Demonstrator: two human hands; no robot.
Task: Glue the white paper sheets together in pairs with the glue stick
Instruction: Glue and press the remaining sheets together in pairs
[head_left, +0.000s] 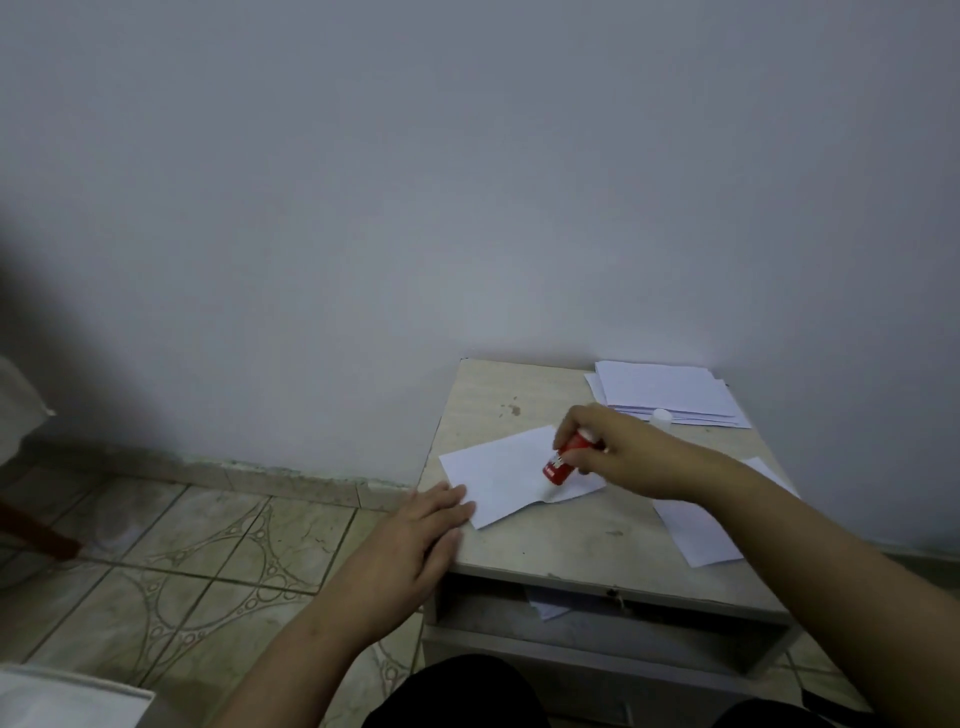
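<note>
Table; sheet half under forearm

one glue stick, one white cap, two hands, one paper stack

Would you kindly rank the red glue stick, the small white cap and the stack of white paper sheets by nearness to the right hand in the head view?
1. Red glue stick: held in the right hand, tip on the sheet.
2. Small white cap: just beyond the hand, at the stack's near edge.
3. Stack of white paper sheets: far right corner of the table.
</note>
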